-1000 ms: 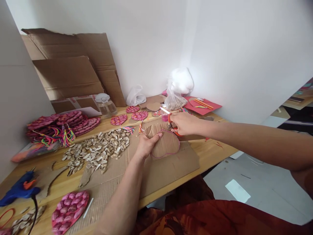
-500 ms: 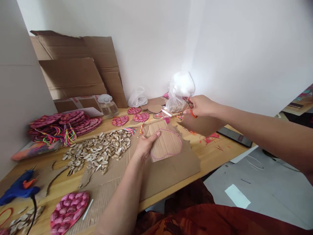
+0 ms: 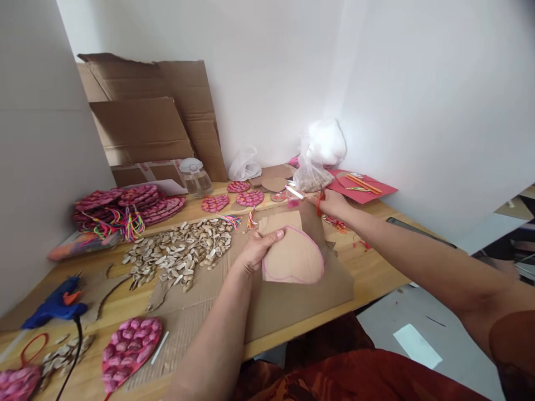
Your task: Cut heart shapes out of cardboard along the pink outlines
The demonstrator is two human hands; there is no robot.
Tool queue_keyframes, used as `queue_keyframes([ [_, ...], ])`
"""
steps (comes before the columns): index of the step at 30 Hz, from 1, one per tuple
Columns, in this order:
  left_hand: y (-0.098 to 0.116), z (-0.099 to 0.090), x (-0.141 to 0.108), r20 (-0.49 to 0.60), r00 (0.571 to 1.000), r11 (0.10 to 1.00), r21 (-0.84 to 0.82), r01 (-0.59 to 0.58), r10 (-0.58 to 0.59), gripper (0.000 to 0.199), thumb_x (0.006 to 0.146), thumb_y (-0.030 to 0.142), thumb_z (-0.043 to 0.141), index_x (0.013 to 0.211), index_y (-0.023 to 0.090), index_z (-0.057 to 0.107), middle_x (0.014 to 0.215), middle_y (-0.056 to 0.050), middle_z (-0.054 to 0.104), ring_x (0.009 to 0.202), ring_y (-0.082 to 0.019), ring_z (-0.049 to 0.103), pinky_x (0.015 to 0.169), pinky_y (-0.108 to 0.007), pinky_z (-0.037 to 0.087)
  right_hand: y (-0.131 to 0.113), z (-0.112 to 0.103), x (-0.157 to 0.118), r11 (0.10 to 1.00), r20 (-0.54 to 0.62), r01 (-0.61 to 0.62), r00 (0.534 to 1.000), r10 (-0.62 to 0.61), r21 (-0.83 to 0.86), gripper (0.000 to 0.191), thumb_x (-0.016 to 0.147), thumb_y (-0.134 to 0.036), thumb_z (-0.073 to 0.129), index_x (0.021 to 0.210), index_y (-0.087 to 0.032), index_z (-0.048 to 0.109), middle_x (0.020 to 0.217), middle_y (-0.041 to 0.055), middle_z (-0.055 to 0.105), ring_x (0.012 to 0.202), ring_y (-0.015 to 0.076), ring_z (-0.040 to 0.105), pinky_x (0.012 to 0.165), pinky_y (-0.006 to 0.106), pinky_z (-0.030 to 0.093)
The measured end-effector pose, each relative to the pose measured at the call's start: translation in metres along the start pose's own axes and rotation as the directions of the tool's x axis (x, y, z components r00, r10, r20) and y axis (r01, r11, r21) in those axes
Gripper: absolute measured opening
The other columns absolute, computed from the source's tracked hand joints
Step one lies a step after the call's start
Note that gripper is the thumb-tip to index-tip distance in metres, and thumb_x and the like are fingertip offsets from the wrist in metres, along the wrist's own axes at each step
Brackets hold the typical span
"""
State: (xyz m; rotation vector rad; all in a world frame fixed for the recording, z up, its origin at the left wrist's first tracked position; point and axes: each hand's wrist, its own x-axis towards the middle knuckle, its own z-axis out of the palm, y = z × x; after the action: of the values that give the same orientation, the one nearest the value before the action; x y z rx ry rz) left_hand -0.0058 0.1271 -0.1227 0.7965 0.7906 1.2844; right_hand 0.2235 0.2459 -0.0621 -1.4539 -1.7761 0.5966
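Note:
My left hand (image 3: 263, 248) grips the left edge of a cardboard piece (image 3: 295, 259), thumb on top. A pink curved outline, like a heart on its side, is drawn on this piece. Farther back and to the right, my right hand (image 3: 330, 203) is closed on orange-handled scissors (image 3: 320, 204), whose blades are hard to make out. It stands beside the clear bag of shells (image 3: 311, 178) and a white stick-like item (image 3: 295, 192). Below the held piece lies a larger cardboard sheet (image 3: 301, 309).
Peanut shells (image 3: 179, 250) are heaped left of centre. A blue glue gun (image 3: 56, 303) and pink shell-covered pieces (image 3: 131, 351) lie at the left. A bottle (image 3: 195, 179) stands behind, near leaning cardboard (image 3: 142, 125). A phone (image 3: 420, 231) and red paper (image 3: 365, 186) are at the right.
The brown cardboard near my right hand is no longer seen there, and the red paper has come into view. My right hand with the scissors is lower. The outlined piece has turned slightly.

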Motion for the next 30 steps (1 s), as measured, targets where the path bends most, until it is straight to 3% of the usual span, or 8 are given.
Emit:
queue_keyframes([
  [5,0.003,-0.002,0.009,-0.167,0.98,0.991,-0.059,-0.12,0.109,0.062,0.052,0.033,0.097,0.107,0.015,0.075,0.108,-0.012,0.078,0.098,-0.027,0.074,0.096,-0.042,0.055,0.015,-0.001,-0.02,0.999,-0.045,-0.04,0.998,0.04,0.002,0.036,0.076,-0.054,0.072,0.082,-0.02,0.062,0.073,0.0045,0.063,0.065,0.0195,0.057,0.06,0.032,0.043],
  [8,0.001,-0.005,0.013,-0.224,0.951,0.974,-0.028,-0.226,0.215,0.061,0.055,0.033,0.095,0.11,0.016,0.074,0.114,-0.012,0.076,0.103,-0.027,0.072,0.098,-0.041,0.054,-0.001,0.01,-0.038,0.947,0.302,0.019,0.946,-0.121,0.321,0.041,0.083,-0.059,0.063,0.079,-0.018,0.061,0.073,0.0039,0.062,0.063,0.0168,0.056,0.058,0.03,0.044],
  [11,0.002,-0.011,0.016,-0.278,0.904,0.942,0.012,-0.336,0.326,0.057,0.058,0.032,0.094,0.11,0.018,0.075,0.115,-0.01,0.076,0.104,-0.025,0.072,0.097,-0.038,0.054,-0.016,0.028,-0.052,0.911,0.375,0.119,0.884,-0.278,0.395,0.034,0.077,-0.051,0.074,0.076,-0.019,0.061,0.067,-0.0019,0.055,0.06,0.0133,0.05,0.057,0.028,0.04],
  [16,0.006,-0.023,0.021,-0.354,0.866,0.926,0.001,-0.377,0.353,0.045,0.06,0.04,0.092,0.096,0.018,0.077,0.102,-0.007,0.079,0.093,-0.02,0.073,0.085,-0.029,0.055,-0.024,0.064,-0.05,0.875,0.101,0.199,0.958,-0.268,0.441,0.029,0.079,-0.042,0.071,0.067,-0.02,0.057,0.063,-0.004,0.049,0.059,0.0124,0.044,0.057,0.027,0.035],
  [19,0.004,-0.029,0.023,-0.356,0.891,0.947,-0.046,-0.317,0.281,0.045,0.06,0.044,0.091,0.093,0.018,0.076,0.092,-0.004,0.078,0.075,-0.016,0.071,0.067,-0.025,0.054,-0.022,0.083,-0.044,0.784,0.004,0.121,0.988,-0.155,0.609,0.03,0.076,-0.044,0.071,0.068,-0.02,0.056,0.064,-0.0037,0.049,0.058,0.0126,0.045,0.056,0.027,0.037],
  [21,0.0,-0.031,0.023,-0.337,0.916,0.971,-0.027,-0.239,0.216,0.049,0.056,0.038,0.094,0.096,0.018,0.074,0.09,-0.003,0.078,0.071,-0.015,0.069,0.062,-0.024,0.054,-0.018,0.09,-0.045,0.796,0.008,0.075,0.995,-0.099,0.601,0.027,0.076,-0.045,0.071,0.072,-0.021,0.058,0.064,-0.003,0.052,0.057,0.0135,0.046,0.055,0.028,0.039],
  [26,-0.009,-0.027,0.021,-0.305,0.939,0.98,0.163,-0.114,0.16,0.038,0.054,0.028,0.095,0.082,0.014,0.073,0.068,-0.002,0.073,0.056,-0.014,0.064,0.057,-0.025,0.051,-0.008,0.09,-0.059,0.897,-0.073,0.222,0.975,-0.21,0.382,0.016,0.083,-0.039,0.067,0.09,-0.024,0.066,0.072,0.0011,0.065,0.064,0.018,0.059,0.064,0.032,0.048],
  [30,-0.01,-0.023,0.022,-0.242,0.939,0.956,0.22,-0.194,0.246,0.032,0.058,0.03,0.093,0.08,0.016,0.074,0.072,-0.003,0.074,0.069,-0.019,0.069,0.07,-0.03,0.054,-0.008,0.085,-0.067,0.842,-0.129,0.435,0.9,-0.416,0.319,0.013,0.088,-0.036,0.065,0.094,-0.025,0.069,0.081,0.0046,0.071,0.07,0.0185,0.064,0.068,0.032,0.051],
])
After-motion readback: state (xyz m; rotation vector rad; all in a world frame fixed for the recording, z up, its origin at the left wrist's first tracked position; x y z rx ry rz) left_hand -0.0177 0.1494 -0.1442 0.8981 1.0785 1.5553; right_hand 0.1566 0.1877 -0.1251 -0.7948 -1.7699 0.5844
